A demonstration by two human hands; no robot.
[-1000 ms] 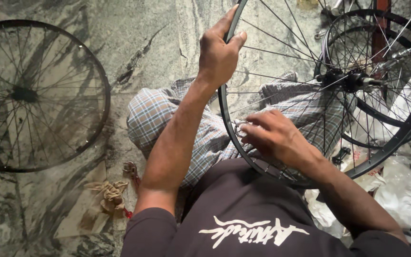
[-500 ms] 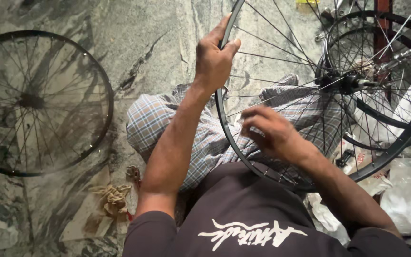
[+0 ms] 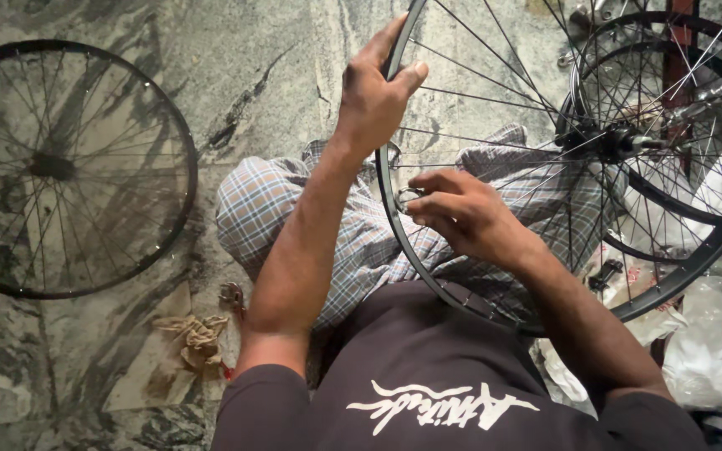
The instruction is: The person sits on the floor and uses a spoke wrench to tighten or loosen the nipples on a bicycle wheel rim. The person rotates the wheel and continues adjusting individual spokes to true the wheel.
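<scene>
A black bicycle wheel rim (image 3: pixel 428 284) with thin steel spokes and a hub (image 3: pixel 620 142) stands upright over my lap. My left hand (image 3: pixel 373 92) grips the rim near its top left. My right hand (image 3: pixel 461 213) pinches a small round metal tool (image 3: pixel 405 198) against the inner side of the rim, at a spoke end. My knees in checked cloth (image 3: pixel 269 209) lie under the wheel.
A second spoked wheel (image 3: pixel 60 167) lies flat on the stone floor at the left. Another black rim (image 3: pixel 695 125) stands at the right behind the held one. Frayed rope and scraps (image 3: pixel 198 330) lie near my left elbow. Crumpled plastic (image 3: pixel 720 351) sits at the lower right.
My right hand has shifted up along the inner rim, nearer my left hand. My left hand keeps its hold on the rim.
</scene>
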